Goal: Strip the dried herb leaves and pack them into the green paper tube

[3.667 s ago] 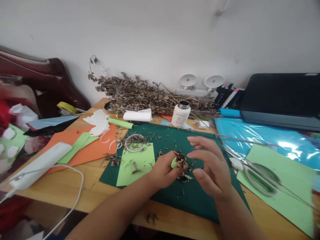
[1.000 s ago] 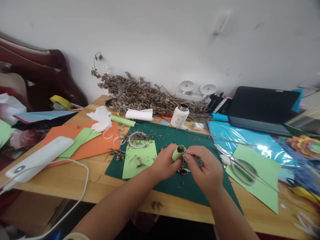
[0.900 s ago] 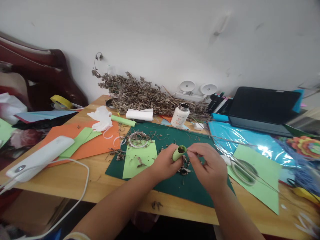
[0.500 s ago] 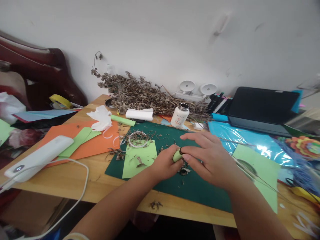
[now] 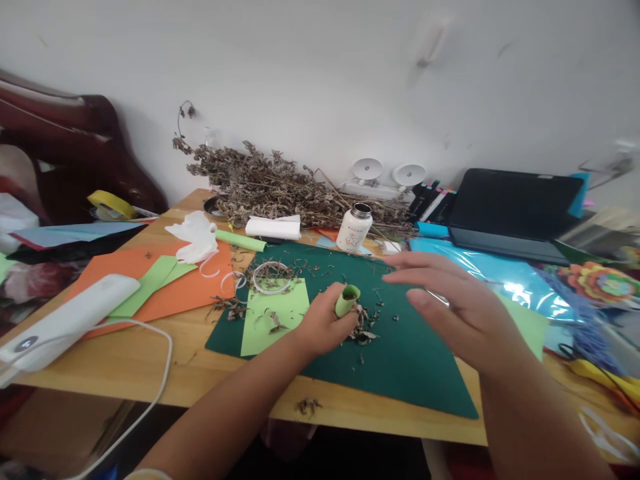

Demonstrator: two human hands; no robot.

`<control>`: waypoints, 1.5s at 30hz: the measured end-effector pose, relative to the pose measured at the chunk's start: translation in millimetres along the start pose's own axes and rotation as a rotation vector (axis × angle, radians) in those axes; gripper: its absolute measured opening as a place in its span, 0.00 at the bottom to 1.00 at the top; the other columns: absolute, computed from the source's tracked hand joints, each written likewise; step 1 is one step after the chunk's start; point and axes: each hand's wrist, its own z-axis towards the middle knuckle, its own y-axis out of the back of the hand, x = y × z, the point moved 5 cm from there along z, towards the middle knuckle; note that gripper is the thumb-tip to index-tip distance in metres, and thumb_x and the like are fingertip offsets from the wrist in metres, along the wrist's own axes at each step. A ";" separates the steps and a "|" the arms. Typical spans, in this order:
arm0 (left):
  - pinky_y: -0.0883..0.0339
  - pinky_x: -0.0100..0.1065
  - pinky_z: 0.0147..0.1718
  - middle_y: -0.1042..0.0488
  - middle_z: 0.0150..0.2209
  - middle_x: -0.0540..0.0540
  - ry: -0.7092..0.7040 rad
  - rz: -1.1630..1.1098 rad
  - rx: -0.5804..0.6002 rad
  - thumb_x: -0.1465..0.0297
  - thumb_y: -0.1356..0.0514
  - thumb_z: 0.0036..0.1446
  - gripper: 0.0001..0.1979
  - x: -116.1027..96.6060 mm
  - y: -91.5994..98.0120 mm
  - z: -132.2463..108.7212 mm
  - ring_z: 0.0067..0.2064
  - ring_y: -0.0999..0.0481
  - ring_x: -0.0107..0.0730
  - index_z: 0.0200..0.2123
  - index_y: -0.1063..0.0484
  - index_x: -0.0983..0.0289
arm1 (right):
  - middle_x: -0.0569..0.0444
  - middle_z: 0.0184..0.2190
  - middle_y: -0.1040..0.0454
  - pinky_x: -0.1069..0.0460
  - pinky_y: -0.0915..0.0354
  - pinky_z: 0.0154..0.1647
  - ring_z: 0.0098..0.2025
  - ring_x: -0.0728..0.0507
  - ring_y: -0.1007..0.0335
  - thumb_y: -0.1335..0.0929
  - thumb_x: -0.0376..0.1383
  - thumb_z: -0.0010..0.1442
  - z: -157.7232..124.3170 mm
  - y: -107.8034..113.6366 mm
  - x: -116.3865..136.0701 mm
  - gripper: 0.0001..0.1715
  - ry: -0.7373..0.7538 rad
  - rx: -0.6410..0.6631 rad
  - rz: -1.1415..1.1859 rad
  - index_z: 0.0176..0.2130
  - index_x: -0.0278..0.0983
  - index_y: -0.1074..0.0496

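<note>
My left hand (image 5: 325, 323) is wrapped round a rolled green paper tube (image 5: 346, 301), its open end tilted upward. Dark bits show inside the tube's mouth. To the right, my right hand (image 5: 457, 307) hovers over the mat with fingers spread, holding nothing. Beneath and beside the tube lies a small heap of crumbled dried leaves (image 5: 364, 328) on the dark green cutting mat (image 5: 400, 373). A light green paper sheet (image 5: 253, 337) with leaf bits on it rests on the mat's left part, and a white ring (image 5: 273, 290) lies at its top edge.
Behind the mat stands an open white bottle (image 5: 354, 230), with a large bundle of dried plants (image 5: 280, 183) along the wall. A white power strip-like device (image 5: 75, 320) with a cable lies left on orange paper (image 5: 165, 293). Blue plastic packs (image 5: 480, 273) and a dark tablet (image 5: 515, 207) are right.
My right hand has drawn away from the tube's mouth to the right, fingers spreading. My left hand still grips the tube, whose open end now shows. The view shifted slightly.
</note>
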 end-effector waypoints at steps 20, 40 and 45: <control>0.41 0.25 0.16 0.42 0.15 0.43 0.254 -1.039 0.121 0.65 0.44 0.47 0.12 2.7 -15.0 6.9 0.15 0.41 0.19 0.25 0.45 0.64 | 0.57 0.24 0.30 0.56 0.39 0.24 0.25 0.51 0.36 0.36 0.32 0.51 -0.4 -32.6 -11.4 0.03 -0.215 -0.213 0.208 0.28 0.38 0.33; 0.44 0.25 0.13 0.41 0.14 0.44 0.223 -1.113 0.231 0.65 0.45 0.45 0.11 1.1 -18.0 5.8 0.14 0.40 0.21 0.27 0.45 0.64 | 0.54 0.29 0.30 0.53 0.38 0.32 0.32 0.48 0.35 0.38 0.29 0.49 28.8 -36.6 -5.6 0.05 -0.073 -0.055 0.166 0.25 0.36 0.33; 0.44 0.26 0.15 0.40 0.15 0.44 0.186 -0.953 0.266 0.68 0.45 0.45 0.09 2.2 -17.5 4.0 0.15 0.40 0.21 0.24 0.45 0.65 | 0.54 0.28 0.29 0.53 0.38 0.30 0.31 0.48 0.34 0.38 0.30 0.50 27.3 -35.1 -7.5 0.06 -0.128 -0.079 0.140 0.26 0.37 0.33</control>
